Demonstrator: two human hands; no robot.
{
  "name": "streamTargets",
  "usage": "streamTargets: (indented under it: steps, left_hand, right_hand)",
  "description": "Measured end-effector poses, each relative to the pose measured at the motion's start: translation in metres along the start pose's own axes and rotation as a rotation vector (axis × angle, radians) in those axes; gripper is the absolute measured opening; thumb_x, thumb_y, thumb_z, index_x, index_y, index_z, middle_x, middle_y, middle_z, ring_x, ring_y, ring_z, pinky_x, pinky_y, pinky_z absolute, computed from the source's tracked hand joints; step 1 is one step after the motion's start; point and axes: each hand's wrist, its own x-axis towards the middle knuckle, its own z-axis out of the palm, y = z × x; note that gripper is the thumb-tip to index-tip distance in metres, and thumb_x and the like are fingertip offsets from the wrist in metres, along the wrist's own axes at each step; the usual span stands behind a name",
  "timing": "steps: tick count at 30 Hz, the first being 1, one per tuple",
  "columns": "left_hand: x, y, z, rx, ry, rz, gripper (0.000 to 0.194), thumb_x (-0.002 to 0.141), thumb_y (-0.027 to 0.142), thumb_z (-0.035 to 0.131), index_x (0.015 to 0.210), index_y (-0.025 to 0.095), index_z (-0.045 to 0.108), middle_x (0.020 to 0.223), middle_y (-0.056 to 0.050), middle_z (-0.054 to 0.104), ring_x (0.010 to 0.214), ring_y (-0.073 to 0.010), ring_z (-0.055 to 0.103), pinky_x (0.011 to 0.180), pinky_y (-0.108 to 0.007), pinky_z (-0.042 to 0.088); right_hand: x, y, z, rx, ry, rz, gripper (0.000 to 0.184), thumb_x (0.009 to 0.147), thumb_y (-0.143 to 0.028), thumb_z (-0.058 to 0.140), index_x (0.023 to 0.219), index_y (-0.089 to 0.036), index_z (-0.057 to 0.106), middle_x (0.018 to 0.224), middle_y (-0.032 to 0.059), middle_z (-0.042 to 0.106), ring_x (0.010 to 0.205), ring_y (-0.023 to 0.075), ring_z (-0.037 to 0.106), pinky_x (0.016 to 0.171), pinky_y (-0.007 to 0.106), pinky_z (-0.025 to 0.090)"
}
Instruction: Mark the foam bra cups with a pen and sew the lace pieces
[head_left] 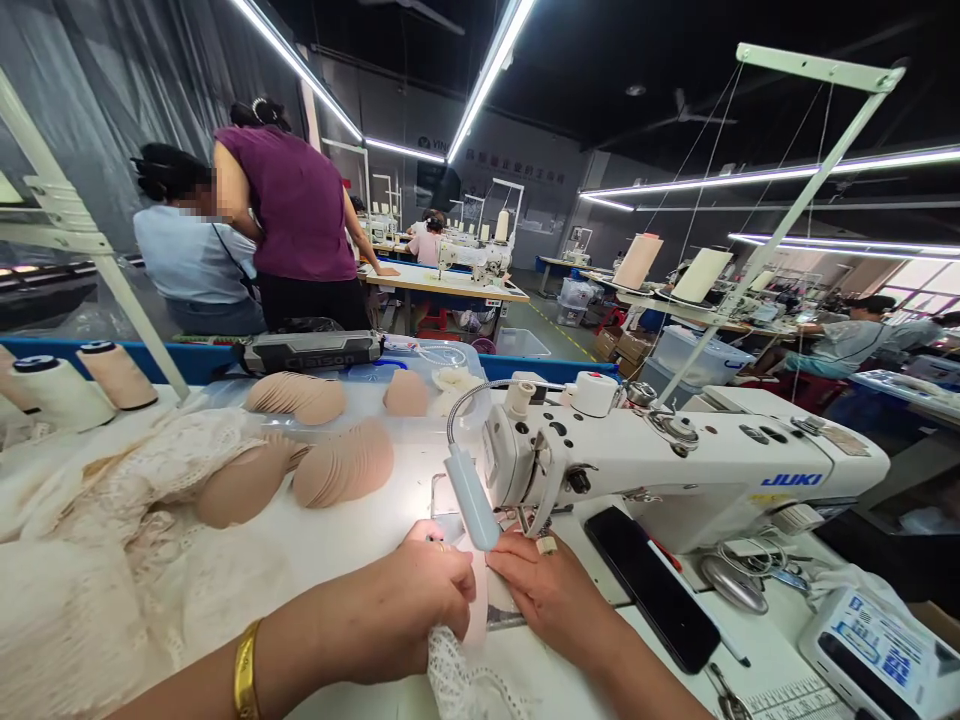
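My left hand (pixel 409 605) is curled over a piece of white lace and pink fabric (pixel 465 650) on the sewing table, fingers pressed together on it just in front of the needle. My right hand (pixel 551 590) lies on the same fabric to the right, fingers flat and close together, holding it down by the presser foot. The white JUKI sewing machine (pixel 675 465) stands right behind both hands, with its small lamp (pixel 469 495) lit above the fabric. A gold bangle (pixel 245 670) is on my left wrist.
Stacks of beige bra cups (pixel 341 465) and a heap of cream lace (pixel 97 540) lie to the left. A black phone (pixel 652 585), scissors (pixel 724 690) and a control panel (pixel 877 645) sit right. Thread cones (pixel 56 390) stand far left. Other people work at tables behind.
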Motion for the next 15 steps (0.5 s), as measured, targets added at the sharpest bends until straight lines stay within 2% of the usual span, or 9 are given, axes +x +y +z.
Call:
streamTargets:
  steps: [4, 8, 11, 15]
  left_hand:
    - [-0.0020, 0.0039, -0.0060, 0.019, 0.006, 0.005, 0.015, 0.080, 0.010, 0.075, 0.074, 0.024, 0.074, 0.112, -0.001, 0.076, 0.098, -0.0249, 0.068, 0.099, -0.045, 0.039]
    - [-0.0022, 0.0028, -0.0086, 0.042, 0.032, 0.024, 0.018, 0.076, 0.008, 0.077, 0.076, 0.025, 0.078, 0.111, 0.000, 0.077, 0.092, -0.0235, 0.067, 0.093, -0.042, 0.040]
    - [-0.0013, -0.0006, -0.0067, 0.034, 0.054, 0.038, 0.015, 0.078, 0.010, 0.077, 0.076, 0.024, 0.078, 0.110, 0.000, 0.078, 0.085, -0.0204, 0.066, 0.090, -0.042, 0.039]
    - [0.0005, -0.0049, -0.0048, 0.047, 0.070, 0.048, 0.014, 0.081, 0.010, 0.076, 0.079, 0.024, 0.077, 0.106, -0.001, 0.078, 0.088, -0.0212, 0.069, 0.093, -0.043, 0.038]
  right_hand:
    - [-0.0008, -0.0007, 0.0003, 0.018, 0.005, -0.003, 0.036, 0.099, -0.001, 0.052, 0.115, -0.026, 0.074, 0.117, 0.0048, 0.081, 0.104, 0.0224, 0.074, 0.095, 0.035, 0.057]
    - [-0.0020, -0.0001, 0.0009, 0.027, 0.009, -0.016, 0.038, 0.099, 0.000, 0.051, 0.117, -0.026, 0.073, 0.116, 0.0045, 0.081, 0.105, 0.0226, 0.073, 0.092, 0.033, 0.057]
    - [-0.0027, 0.0005, 0.0008, 0.029, 0.003, -0.018, 0.040, 0.097, 0.001, 0.052, 0.120, -0.026, 0.072, 0.118, 0.0049, 0.080, 0.107, 0.0233, 0.072, 0.090, 0.032, 0.057]
    - [-0.0027, 0.0015, 0.0003, 0.033, -0.012, 0.006, 0.042, 0.093, 0.002, 0.052, 0.117, -0.026, 0.072, 0.119, 0.0046, 0.080, 0.109, 0.0240, 0.072, 0.093, 0.033, 0.057]
